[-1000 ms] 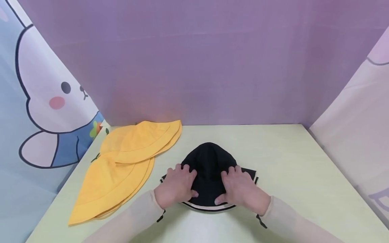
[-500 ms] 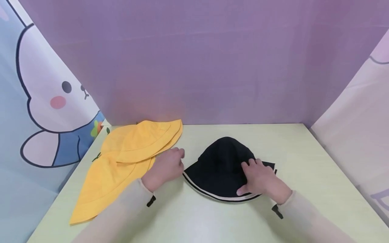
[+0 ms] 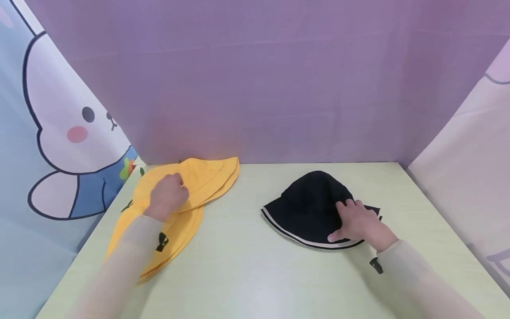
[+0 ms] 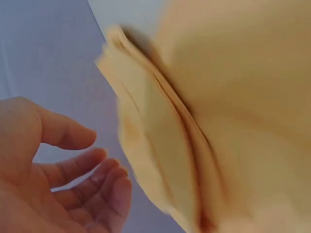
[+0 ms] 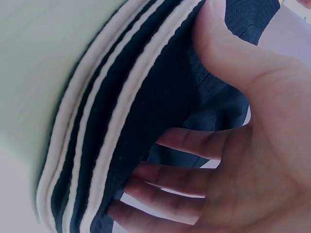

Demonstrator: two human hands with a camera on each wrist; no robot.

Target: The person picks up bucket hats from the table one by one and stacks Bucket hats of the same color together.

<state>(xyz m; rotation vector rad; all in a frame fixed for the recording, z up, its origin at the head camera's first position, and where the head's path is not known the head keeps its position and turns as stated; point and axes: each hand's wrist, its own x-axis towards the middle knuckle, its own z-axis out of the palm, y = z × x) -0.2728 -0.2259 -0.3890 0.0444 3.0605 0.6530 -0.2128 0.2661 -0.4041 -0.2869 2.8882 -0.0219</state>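
A black bucket hat [image 3: 307, 208] with white brim trim lies on the table right of centre; several white-edged layers of it show in the right wrist view. My right hand [image 3: 356, 223] rests on its right side, thumb on the brim and fingers spread across the crown. Two yellow hats overlap at the left, the rear hat [image 3: 211, 177] partly over the front hat [image 3: 181, 241]. Above them is my left hand [image 3: 168, 197], its fingers loosely bent with nothing between them. In the left wrist view, the layered yellow brim [image 4: 165, 131] stands beside the fingertips.
The pale table [image 3: 255, 274] meets a purple backdrop [image 3: 271, 79] at its far edge. A curtain printed with a rabbit [image 3: 71, 106] hangs on the left, and a pale curtain [image 3: 470, 146] on the right.
The black hat has slid right and away from me with my right hand on it. My left hand has let go of that hat and moved left over the yellow hats.
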